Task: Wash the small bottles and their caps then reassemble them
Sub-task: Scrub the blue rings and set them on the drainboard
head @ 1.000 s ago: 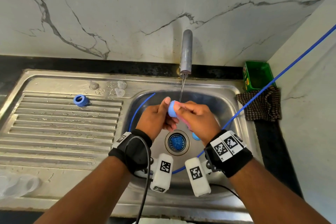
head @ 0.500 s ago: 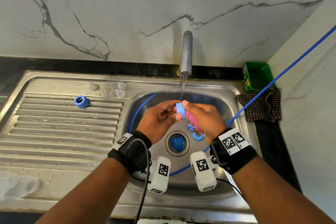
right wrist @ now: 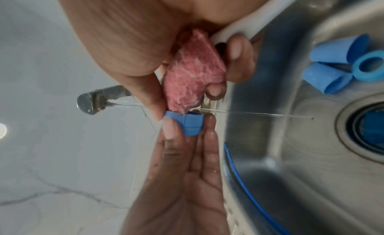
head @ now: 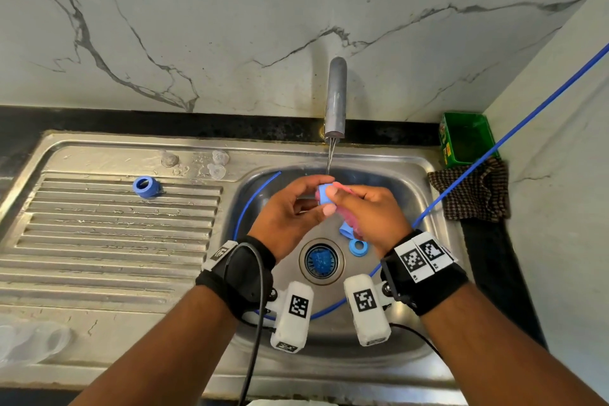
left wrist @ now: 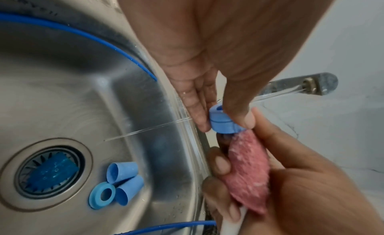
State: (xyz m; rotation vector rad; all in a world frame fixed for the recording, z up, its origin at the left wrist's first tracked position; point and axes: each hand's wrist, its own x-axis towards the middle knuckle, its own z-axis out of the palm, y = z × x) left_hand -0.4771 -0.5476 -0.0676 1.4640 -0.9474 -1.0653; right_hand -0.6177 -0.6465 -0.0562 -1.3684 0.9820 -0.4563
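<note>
My left hand (head: pixel 298 208) pinches a small blue cap (head: pixel 324 193) (left wrist: pixel 223 121) (right wrist: pixel 190 124) between thumb and fingers, under the thin stream from the tap (head: pixel 335 99). My right hand (head: pixel 365 214) grips a pink sponge brush (left wrist: pixel 248 169) (right wrist: pixel 192 84) with a white handle, its tip against the cap's opening. In the sink basin (head: pixel 412 194) two blue bottle bodies (left wrist: pixel 124 181) (right wrist: pixel 332 66) lie by a blue ring cap (left wrist: pixel 102 195) (head: pixel 358 247) near the drain (head: pixel 321 260). Another blue cap (head: pixel 145 187) stands on the drainboard.
Clear small parts (head: pixel 217 165) lie at the drainboard's back edge. A blue cable (head: pixel 494 148) crosses the basin from the right. A green box (head: pixel 464 138) and a checked cloth (head: pixel 471 194) sit at the right rim. Clear plastic (head: pixel 29 343) lies at the front left.
The cap has been turned in my left fingers and the pink brush has moved against its opening. Both hands stay under the running tap.
</note>
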